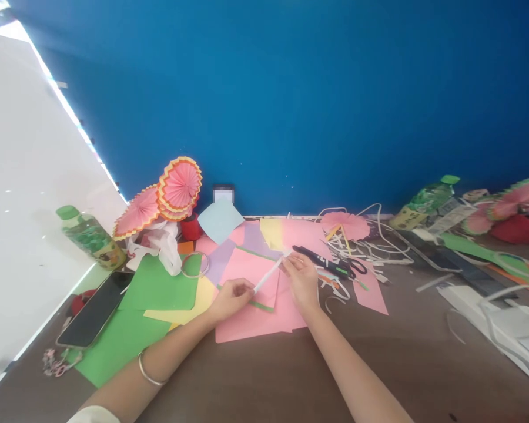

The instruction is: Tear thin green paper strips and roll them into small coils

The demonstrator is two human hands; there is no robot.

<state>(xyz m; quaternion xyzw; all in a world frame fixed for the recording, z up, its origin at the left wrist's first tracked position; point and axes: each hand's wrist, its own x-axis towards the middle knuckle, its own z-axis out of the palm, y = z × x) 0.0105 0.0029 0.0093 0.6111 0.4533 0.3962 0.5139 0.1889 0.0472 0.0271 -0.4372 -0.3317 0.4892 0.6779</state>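
Behind everything, a blue wall (308, 106) is rising over the brown table (264, 382) where I'm working. My left hand (231, 299) is pinching the near end of a pale strip (268, 277), fingers closed on it, while my right hand (300, 281) is gripping the far end between thumb and fingers. Between them the strip is running slantwise, and it is crossing over a pink sheet (249, 269) edged with green. More pink paper (251, 326) is spreading out underneath. A bangle (149, 371) is circling my left wrist.

Beyond my right hand, scissors (335, 269) are lying among loose scraps (379, 249). To the left, green sheets (161, 288) are overlapping, with a phone (94, 311) lying beside them and a ring (184, 274) resting by their far corner. Past those, a white bag (170, 249) is sitting crumpled below two pleated fans (183, 185), and a green-capped bottle (90, 238) is leaning at a tilt next to them. Straight ahead, a light blue square (220, 220) is standing just beyond some purple paper (220, 258), and yellow paper (271, 234) is lying to its right.
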